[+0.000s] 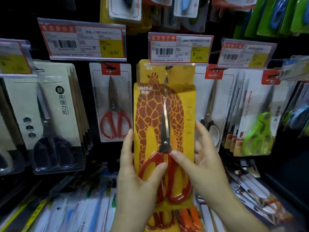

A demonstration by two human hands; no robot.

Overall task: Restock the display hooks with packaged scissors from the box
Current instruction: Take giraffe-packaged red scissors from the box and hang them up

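1. Holding up a yellow giraffe-print scissors pack (164,131) with both hands, right in front of the display wall. It's sitting upright, blades pointing up, red handles at the bottom.
2. The left hand (138,178) is gripping the pack's left edge, thumb pressing on the front by the red handle, the other fingers going round behind it.
3. The right hand (203,164) is gripping the right side the same way, thumb lying across the front just above the handles, fingers wrapping round the back edge.
4. Another giraffe pack (180,74) is hanging directly behind the held one, under the 8.90 price tag (180,48). The held pack is overlapping its lower part, and its top is sitting below that tag. Can't tell whether it's touching the hook.
5. A red-handled scissors pack (113,102) is hanging just to the left, under the 16.90 tag (83,39).
6. Green-handled scissors (257,133) are hanging off to the right, and black-handled ones (50,124) far left.
7. More packaged goods are lying below the hands, pretty blurry.
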